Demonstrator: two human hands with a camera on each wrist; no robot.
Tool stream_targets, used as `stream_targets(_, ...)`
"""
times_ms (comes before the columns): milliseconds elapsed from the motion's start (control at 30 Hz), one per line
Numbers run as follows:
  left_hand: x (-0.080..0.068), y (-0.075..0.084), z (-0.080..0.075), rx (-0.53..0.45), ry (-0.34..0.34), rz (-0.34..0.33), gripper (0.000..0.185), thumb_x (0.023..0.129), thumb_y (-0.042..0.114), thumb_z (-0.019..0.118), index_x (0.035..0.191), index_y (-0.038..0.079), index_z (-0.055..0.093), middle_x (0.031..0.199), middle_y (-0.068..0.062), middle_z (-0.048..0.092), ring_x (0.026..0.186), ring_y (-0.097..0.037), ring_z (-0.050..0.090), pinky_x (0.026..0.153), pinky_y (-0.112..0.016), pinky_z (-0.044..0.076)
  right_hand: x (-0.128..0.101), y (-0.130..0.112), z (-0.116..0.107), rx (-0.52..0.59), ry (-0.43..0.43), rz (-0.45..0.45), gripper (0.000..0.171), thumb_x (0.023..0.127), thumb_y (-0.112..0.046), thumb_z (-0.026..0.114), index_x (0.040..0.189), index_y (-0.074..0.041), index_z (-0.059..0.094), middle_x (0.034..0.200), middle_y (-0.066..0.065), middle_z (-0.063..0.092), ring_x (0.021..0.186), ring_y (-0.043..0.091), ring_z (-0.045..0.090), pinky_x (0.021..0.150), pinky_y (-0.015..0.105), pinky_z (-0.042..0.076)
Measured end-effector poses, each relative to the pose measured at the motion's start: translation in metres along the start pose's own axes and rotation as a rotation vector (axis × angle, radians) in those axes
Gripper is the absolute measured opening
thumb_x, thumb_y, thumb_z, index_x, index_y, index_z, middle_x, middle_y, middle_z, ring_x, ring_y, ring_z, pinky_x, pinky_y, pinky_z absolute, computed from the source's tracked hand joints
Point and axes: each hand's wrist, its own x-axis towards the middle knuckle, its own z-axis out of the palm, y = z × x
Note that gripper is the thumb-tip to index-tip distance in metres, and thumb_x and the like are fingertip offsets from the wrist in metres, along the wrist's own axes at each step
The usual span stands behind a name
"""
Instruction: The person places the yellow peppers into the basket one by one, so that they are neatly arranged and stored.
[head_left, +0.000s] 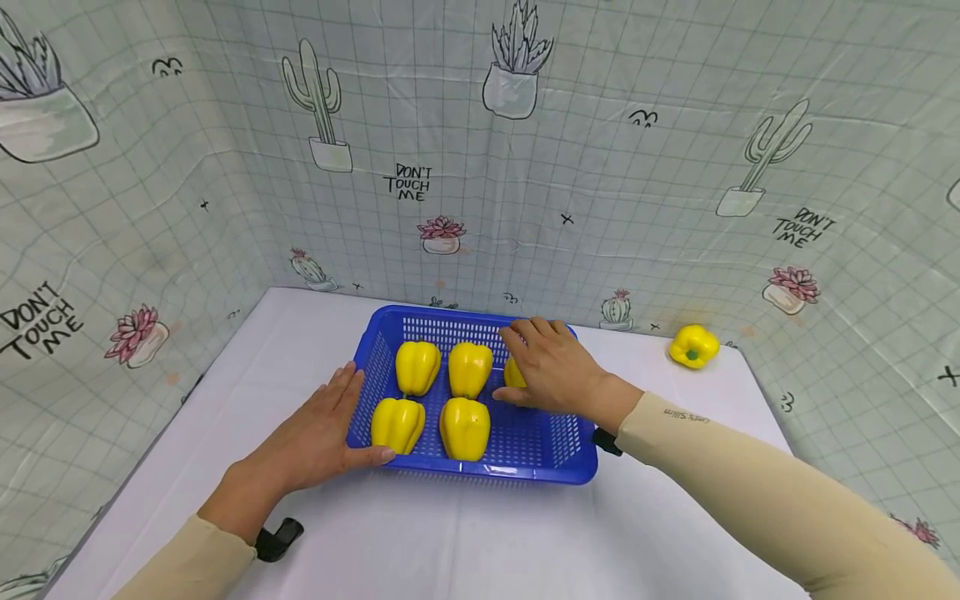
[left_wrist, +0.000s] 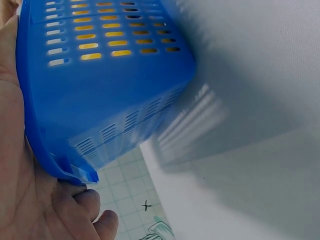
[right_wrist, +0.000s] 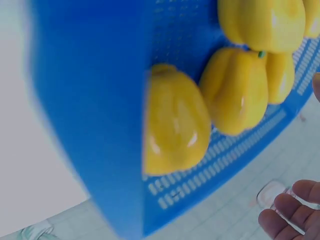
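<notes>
A blue plastic basket (head_left: 517, 473) stands on the table, with several yellow bell peppers (head_left: 467, 428) inside. My left hand (head_left: 318, 433) lies against its left front corner, fingers extended along the left rim and thumb along the front. In the left wrist view, the palm touches the basket's rim (left_wrist: 32, 120). My right hand (head_left: 555, 367) is over the right back part of the basket, partly hiding a yellow bell pepper (head_left: 513, 375). The right wrist view shows that pepper (right_wrist: 177, 125) lying in the basket, with the right fingers (right_wrist: 287, 210) spread apart from it.
Another yellow bell pepper (head_left: 693, 347) lies on the white table (head_left: 495, 542) at the back right, outside the basket. A cloth backdrop (head_left: 480, 192) printed with cacti surrounds the table at the back and sides.
</notes>
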Motion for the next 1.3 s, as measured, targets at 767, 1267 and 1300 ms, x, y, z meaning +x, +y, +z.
stream_targets(767, 0.0, 0.004, 0.0, -0.032, -0.018, -0.03, 0.131, 0.085, 0.084, 0.063, 0.164, -0.01, 0.016, 0.174, -0.029, 0.01, 0.16, -0.049, 0.017, 0.126, -0.065, 0.024, -0.047, 0.074, 0.009, -0.036, 0.165, 0.155, 0.087, 0.09, -0.061, 0.077, 0.143, 0.004, 0.053, 0.14, 0.025, 0.058, 0.13, 0.044, 0.056, 0.109, 0.061, 0.049)
stream_targets(1267, -0.001, 0.004, -0.001, -0.037, -0.029, -0.045, 0.132, 0.084, 0.086, 0.062, 0.165, -0.008, 0.015, 0.175, -0.027, 0.008, 0.159, -0.051, 0.019, 0.125, -0.066, 0.026, -0.078, 0.117, 0.037, -0.06, 0.25, 0.24, 0.076, 0.09, -0.048, 0.08, 0.137, 0.005, 0.051, 0.138, 0.03, 0.057, 0.126, 0.049, 0.056, 0.103, 0.061, 0.051)
stream_targets(1300, 0.0, 0.005, -0.001, -0.036, -0.029, -0.045, 0.132, 0.084, 0.086, 0.062, 0.165, -0.007, 0.015, 0.175, -0.027, 0.008, 0.159, -0.051, 0.019, 0.125, -0.066, 0.026, -0.08, 0.121, 0.04, -0.064, 0.249, 0.25, 0.075, 0.09, -0.047, 0.08, 0.136, 0.005, 0.051, 0.136, 0.029, 0.057, 0.126, 0.049, 0.056, 0.102, 0.061, 0.051)
